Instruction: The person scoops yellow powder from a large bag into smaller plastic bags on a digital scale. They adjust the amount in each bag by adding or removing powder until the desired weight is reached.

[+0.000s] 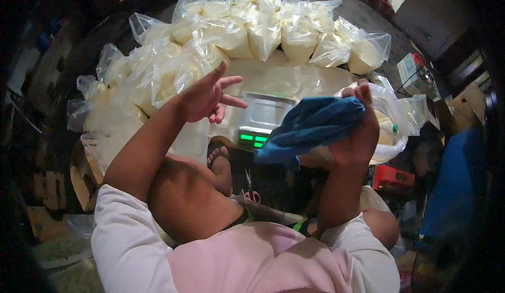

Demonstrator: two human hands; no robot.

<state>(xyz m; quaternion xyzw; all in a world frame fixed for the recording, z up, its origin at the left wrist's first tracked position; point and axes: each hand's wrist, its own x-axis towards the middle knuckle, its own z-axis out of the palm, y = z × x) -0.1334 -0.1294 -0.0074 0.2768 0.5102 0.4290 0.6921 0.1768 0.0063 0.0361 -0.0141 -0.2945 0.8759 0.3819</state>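
A crumpled blue cloth (315, 124) hangs from my right hand (360, 130), whose fingers are closed round its right end. Its loose end droops to the left, in front of the scale's right side. My left hand (213, 95) is held up with its fingers spread and nothing in it. Between the hands stands a digital scale (268, 111) with a bare metal pan and a lit green display. Behind my right hand, a large white sack (389, 148) stands with its mouth rolled back. Pale contents and a small green item show inside it.
Several clear plastic bags of pale powder (231, 35) curve round the far and left sides of a pale sheet (310, 77). Scissors (251, 193) lie close to my lap. A red box-like object (393, 178) sits below the sack, and a blue panel (455, 182) stands at the right.
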